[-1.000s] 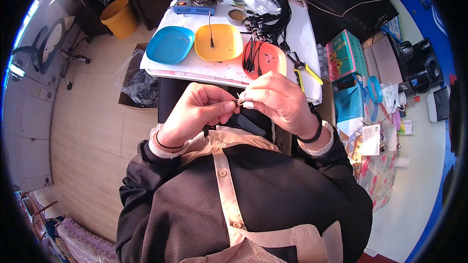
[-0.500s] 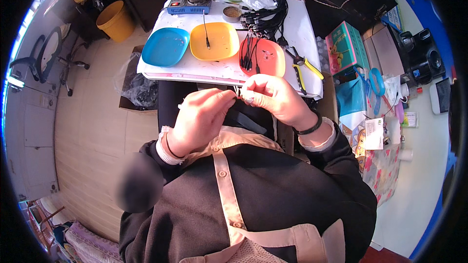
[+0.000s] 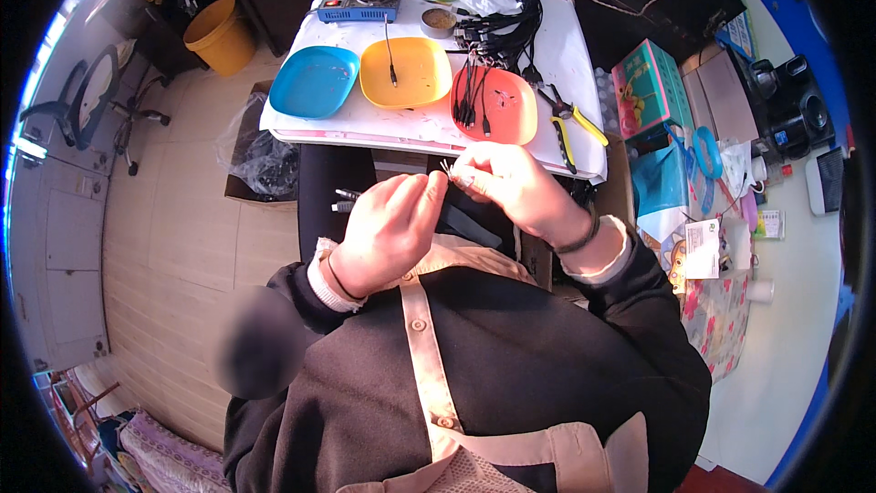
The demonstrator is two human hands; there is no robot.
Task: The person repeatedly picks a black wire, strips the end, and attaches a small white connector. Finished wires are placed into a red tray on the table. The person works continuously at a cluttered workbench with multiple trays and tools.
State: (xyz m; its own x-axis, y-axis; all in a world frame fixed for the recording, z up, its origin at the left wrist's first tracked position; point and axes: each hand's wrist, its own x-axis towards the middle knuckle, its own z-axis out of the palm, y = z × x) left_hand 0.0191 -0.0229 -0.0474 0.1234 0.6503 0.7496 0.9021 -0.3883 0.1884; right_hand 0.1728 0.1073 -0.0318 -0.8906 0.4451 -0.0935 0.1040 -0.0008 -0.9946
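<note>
My left hand (image 3: 392,226) is closed on a cable, whose connector ends (image 3: 344,201) stick out past its left side. Thin wire ends (image 3: 446,167) show between the fingertips of both hands, in front of the table edge. The right hand (image 3: 520,194) is pinched at these wires, its thumb and forefinger pressed together. Beyond the hands, a red tray (image 3: 511,123) holds several short black cables (image 3: 470,100). Beside it, a yellow tray (image 3: 424,68) has one black cable (image 3: 392,64) lying across it. A blue tray (image 3: 315,82) stands to the left.
Yellow-handled wire strippers (image 3: 576,128) lie right of the red tray. Behind are a heap of black cables (image 3: 511,27), a small round tin (image 3: 439,23) and a blue heating device (image 3: 359,11). A box with clear plastic (image 3: 260,164) stands on the floor left of the table.
My left hand has turned and shifted slightly right, and cable connectors now show at its left side. The wire ends at the fingertips are more visible. The right hand stays pinched.
</note>
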